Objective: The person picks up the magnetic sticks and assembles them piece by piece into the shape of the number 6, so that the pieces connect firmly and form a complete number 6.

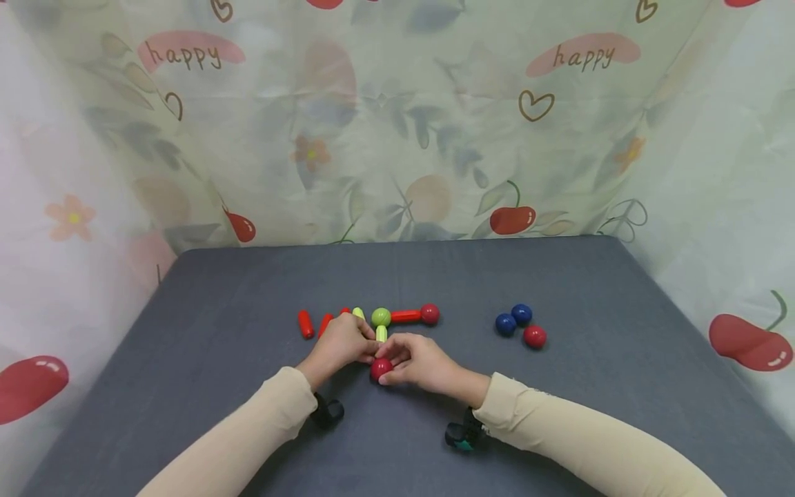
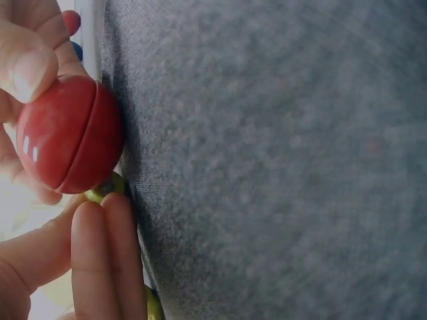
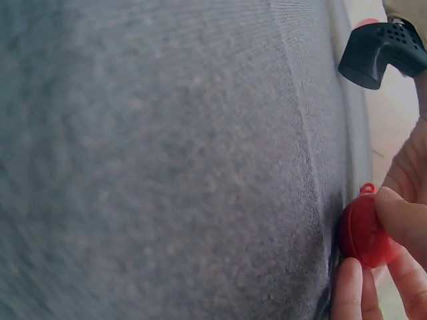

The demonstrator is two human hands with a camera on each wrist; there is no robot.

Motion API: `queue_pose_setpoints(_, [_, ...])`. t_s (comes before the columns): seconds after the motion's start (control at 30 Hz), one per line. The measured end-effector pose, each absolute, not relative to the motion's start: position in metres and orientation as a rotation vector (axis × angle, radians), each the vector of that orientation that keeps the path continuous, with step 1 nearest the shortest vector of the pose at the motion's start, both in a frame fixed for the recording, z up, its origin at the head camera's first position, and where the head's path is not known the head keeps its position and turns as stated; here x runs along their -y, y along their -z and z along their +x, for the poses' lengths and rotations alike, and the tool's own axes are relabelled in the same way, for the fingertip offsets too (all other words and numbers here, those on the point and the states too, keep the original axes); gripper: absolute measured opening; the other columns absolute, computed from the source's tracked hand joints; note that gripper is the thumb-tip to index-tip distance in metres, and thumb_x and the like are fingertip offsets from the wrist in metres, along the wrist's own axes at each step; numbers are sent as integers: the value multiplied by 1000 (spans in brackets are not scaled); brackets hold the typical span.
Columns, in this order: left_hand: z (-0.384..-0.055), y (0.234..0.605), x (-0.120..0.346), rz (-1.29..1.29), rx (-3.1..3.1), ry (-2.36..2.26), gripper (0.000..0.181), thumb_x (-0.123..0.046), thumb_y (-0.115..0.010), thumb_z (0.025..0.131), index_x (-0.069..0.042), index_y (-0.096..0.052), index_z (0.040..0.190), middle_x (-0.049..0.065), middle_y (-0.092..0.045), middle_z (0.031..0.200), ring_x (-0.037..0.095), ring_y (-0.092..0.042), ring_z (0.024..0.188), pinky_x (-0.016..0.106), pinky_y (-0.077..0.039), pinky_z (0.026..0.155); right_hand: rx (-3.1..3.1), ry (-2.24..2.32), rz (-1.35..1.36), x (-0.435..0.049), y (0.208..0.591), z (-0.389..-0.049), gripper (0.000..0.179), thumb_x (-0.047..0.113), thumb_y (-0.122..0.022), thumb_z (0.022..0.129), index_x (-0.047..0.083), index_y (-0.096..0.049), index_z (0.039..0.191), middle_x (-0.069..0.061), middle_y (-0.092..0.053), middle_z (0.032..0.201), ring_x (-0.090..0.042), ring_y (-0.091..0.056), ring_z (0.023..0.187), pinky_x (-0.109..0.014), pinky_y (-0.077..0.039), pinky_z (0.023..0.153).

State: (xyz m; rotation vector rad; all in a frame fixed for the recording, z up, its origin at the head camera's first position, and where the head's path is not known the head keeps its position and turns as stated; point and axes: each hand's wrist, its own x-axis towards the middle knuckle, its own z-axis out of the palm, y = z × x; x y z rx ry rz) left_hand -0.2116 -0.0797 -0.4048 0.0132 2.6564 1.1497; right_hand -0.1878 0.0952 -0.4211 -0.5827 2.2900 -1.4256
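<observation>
Near the middle of the table, my right hand grips a red ball between thumb and fingers. My left hand pinches the near part of a yellow-green rod, just beside that ball. The rod's far end meets a green ball, from which a red rod runs right to another red ball. In the left wrist view, the gripped red ball shows a seam and touches or nearly touches the rod's yellow-green tip. Fingers hide most of that joint.
Left of the joined pieces lie loose red rods and a yellow-green rod, partly behind my left hand. To the right sit two blue balls and a red ball. A patterned curtain rises behind the grey table.
</observation>
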Motion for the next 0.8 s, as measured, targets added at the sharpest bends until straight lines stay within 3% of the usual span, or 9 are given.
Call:
queue_pose_setpoints(0.27, [-213, 405, 80, -19, -2625, -1177, 12, -9, -80, 77, -3, -74, 86, 4, -69, 72, 8, -64, 53, 23, -54, 55, -2309, 1438, -595, -95, 423, -191, 30, 10, -78, 81, 7, -65, 107, -8, -66, 101, -14, -64, 86, -25, -54, 81])
queue_pose_setpoints(0.8, [-217, 404, 80, -49, -2578, -1224, 9, -7, -78, 76, -3, -75, 84, 2, -70, 69, 8, -64, 53, 23, -55, 57, -2168, 1540, -546, -99, 428, -199, 33, 3, -79, 78, 2, -65, 108, -12, -67, 102, -13, -61, 84, -23, -54, 75])
